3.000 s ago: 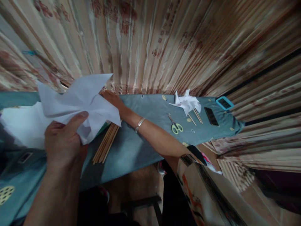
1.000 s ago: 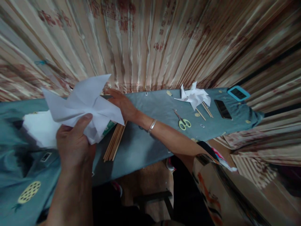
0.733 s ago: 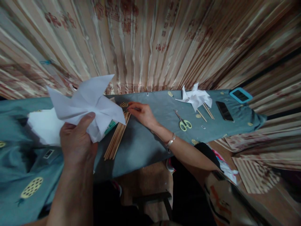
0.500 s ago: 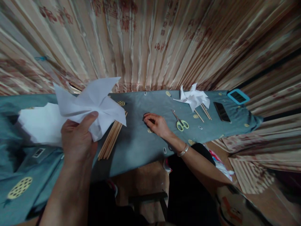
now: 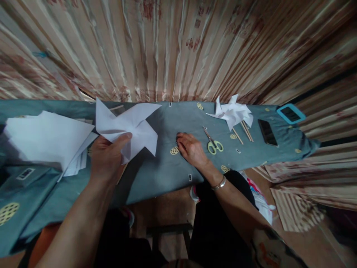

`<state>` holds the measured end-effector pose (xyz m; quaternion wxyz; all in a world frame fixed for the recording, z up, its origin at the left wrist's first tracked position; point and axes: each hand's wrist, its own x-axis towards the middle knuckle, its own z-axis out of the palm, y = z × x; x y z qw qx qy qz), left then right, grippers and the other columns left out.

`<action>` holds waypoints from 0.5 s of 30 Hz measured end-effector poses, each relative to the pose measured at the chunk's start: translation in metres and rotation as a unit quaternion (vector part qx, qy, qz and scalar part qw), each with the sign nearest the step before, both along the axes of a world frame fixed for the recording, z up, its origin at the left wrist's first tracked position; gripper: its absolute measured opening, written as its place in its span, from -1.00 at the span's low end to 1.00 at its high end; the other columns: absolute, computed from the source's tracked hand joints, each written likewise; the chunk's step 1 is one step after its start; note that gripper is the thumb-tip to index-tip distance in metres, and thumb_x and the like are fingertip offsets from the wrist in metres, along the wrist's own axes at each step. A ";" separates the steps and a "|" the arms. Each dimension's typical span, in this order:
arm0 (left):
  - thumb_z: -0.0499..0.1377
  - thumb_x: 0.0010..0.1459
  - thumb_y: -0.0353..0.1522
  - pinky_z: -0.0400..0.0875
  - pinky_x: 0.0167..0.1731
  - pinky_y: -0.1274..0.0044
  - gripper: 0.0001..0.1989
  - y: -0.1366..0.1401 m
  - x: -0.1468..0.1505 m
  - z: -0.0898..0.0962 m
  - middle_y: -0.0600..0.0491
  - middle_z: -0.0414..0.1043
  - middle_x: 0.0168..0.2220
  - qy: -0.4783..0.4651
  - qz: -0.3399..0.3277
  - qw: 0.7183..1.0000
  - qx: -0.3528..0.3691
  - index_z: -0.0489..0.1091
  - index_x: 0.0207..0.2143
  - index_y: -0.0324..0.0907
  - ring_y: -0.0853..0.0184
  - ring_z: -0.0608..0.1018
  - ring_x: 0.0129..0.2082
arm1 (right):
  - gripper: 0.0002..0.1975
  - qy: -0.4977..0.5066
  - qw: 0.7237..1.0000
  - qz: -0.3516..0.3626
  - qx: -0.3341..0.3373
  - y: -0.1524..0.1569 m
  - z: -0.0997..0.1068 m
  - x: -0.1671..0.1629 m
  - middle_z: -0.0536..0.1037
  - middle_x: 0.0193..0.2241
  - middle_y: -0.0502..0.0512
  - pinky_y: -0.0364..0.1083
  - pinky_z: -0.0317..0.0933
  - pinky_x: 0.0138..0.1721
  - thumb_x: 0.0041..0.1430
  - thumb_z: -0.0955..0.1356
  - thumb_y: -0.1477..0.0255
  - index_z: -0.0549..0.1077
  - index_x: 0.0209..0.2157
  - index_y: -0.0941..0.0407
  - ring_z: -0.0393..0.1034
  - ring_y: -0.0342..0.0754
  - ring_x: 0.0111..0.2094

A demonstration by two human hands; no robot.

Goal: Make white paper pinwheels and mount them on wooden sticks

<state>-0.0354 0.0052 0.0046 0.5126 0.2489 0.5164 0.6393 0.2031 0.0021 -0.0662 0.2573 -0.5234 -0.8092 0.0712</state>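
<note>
My left hand (image 5: 110, 150) pinches a white paper pinwheel (image 5: 142, 130), its thumb pressed on the folded centre. Beneath the pinwheel, wooden sticks (image 5: 122, 173) lie mostly hidden. Over the middle of the cloth, my right hand (image 5: 192, 149) has its fingertips drawn together at the cloth surface. A tiny dark tip shows by those fingertips, too small to name. To the right of this hand lie scissors (image 5: 213, 143) with light green handles.
Several finished-looking white pinwheels on sticks (image 5: 232, 113) lie at the right, beside a black phone (image 5: 267, 132) and a blue-framed device (image 5: 291, 113). A stack of white paper (image 5: 41, 137) spreads at the left. A pleated curtain (image 5: 167, 48) hangs behind the grey-green cloth (image 5: 164, 178).
My left hand has moved right with the pinwheel, which now covers most of the sticks. My right hand's fingers have closed together at the cloth. The view has shifted slightly.
</note>
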 end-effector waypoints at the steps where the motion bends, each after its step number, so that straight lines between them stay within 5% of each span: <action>1: 0.40 -0.35 -0.44 0.60 -0.33 0.37 -0.74 -0.001 0.001 0.001 0.10 0.56 -0.55 -0.002 -0.005 1.000 -0.001 0.52 -0.48 -0.25 0.24 0.62 -0.50 | -0.73 0.000 1.000 0.000 -0.002 0.000 0.001 0.000 0.57 -0.02 0.24 0.17 0.33 0.11 0.36 0.21 0.44 0.55 -0.16 0.10 0.45 0.12 0.00; 15: 0.42 -0.32 -0.42 0.54 -0.43 0.51 -0.76 -0.004 0.004 -0.010 0.07 0.57 -0.53 -0.002 -0.038 0.999 -0.035 0.54 -0.47 -0.23 0.28 0.62 -0.48 | -0.83 0.200 0.975 -0.055 -0.076 0.009 0.001 0.008 0.64 -0.13 0.10 0.06 0.36 0.09 0.25 0.33 0.40 0.59 -0.32 0.03 0.54 0.04 -0.04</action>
